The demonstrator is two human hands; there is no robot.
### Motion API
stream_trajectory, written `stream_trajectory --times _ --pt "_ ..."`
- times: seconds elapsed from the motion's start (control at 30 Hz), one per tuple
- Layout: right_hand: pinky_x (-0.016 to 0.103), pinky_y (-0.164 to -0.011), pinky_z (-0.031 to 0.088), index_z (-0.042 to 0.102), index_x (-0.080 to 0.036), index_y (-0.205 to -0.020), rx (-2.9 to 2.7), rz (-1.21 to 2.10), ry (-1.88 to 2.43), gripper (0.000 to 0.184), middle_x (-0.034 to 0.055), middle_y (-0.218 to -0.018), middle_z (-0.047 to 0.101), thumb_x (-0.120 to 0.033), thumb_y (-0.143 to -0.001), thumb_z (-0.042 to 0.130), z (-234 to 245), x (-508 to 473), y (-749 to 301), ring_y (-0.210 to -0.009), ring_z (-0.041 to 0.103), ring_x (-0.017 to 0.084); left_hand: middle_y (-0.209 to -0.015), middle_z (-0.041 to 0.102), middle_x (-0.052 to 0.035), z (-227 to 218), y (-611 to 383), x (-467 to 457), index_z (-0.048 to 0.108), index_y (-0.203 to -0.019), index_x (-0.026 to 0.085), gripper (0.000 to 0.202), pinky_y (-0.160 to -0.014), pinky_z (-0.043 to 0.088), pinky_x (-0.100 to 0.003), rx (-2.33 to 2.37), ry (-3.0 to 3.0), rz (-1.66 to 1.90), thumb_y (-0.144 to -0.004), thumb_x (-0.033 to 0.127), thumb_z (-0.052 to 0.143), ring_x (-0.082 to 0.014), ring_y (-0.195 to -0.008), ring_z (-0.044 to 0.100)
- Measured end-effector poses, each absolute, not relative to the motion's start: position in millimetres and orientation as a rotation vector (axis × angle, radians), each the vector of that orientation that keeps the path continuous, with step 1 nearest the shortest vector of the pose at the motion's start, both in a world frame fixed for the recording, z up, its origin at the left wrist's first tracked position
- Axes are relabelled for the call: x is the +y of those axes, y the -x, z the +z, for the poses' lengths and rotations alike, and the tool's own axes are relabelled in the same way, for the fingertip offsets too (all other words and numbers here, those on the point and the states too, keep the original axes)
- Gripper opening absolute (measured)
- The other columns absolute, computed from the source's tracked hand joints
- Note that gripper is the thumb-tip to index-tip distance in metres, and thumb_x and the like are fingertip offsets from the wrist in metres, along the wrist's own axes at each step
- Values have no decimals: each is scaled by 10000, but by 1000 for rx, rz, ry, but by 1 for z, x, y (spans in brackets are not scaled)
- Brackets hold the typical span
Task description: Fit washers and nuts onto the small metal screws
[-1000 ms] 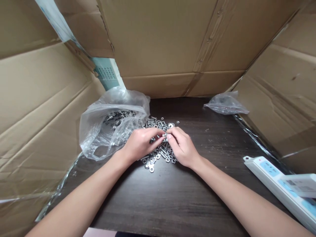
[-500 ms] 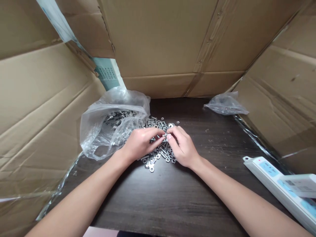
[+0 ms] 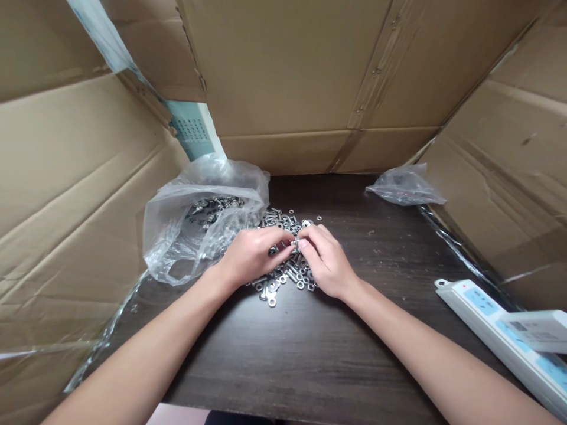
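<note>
Between my two hands, over the middle of a heap of metal fasteners [image 3: 292, 275], is a small silvery bolt [image 3: 295, 241] with what looks like a thin washer on its shank. My left hand [image 3: 253, 254] pinches it from the left between thumb and fingers. From the right, my right hand [image 3: 326, 258] is closed in a pinch at the other end of the bolt. Its fingertips hide what exactly they grip there. Loose bolts, hex nuts [image 3: 271, 302] and washers lie under and around both hands.
Left of the heap, an open clear plastic bag [image 3: 163, 218] holds more fasteners. A smaller clear bag [image 3: 405, 184] lies at the back right. A white power strip [image 3: 469, 319] with a plugged-in white adapter [image 3: 538, 330] runs along the right. Cardboard walls [image 3: 287, 77] enclose the dark table [image 3: 283, 360].
Both hands stay almost in place over the heap. The right fingertips have shifted slightly left over the bolt, so less of it shows. The whole view has moved very slightly.
</note>
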State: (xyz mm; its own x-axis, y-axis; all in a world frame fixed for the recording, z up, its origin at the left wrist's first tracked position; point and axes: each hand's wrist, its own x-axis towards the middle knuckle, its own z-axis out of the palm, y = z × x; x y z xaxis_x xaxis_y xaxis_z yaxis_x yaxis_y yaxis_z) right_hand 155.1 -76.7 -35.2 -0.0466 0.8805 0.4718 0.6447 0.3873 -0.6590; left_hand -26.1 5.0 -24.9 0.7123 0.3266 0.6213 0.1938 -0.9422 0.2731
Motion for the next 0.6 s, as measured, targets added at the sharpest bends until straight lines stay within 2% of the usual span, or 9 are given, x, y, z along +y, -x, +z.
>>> stream_trajectory --times 0.1,0.4,0.6 --pt "354 -756 415 524 -205 -934 -1774 336 1340 98 56 -900 599 -215 -981 439 -35 -77 -155 -861 518 212 -833 715 -19 -24 26 5 666 -971 148 110 -656 537 -244 431 -2735 1044 -956 230 595 -126 -713 677" --pt "349 -713 412 521 -211 -798 -1810 330 1309 230 36 -750 574 -239 -1001 416 -36 -75 -155 -767 504 203 -828 719 -26 -26 25 3 661 -967 154 160 -583 509 -233 462 -2798 1030 -982 264 547 -126 -692 678" --pt "349 -728 410 519 -212 -785 -1798 347 1331 253 33 -748 580 -250 -1009 407 -37 -75 -155 -779 504 204 -838 715 -12 -27 26 3 654 -985 161 147 -582 501 -242 477 -2826 1005 -981 268 554 -135 -711 682"
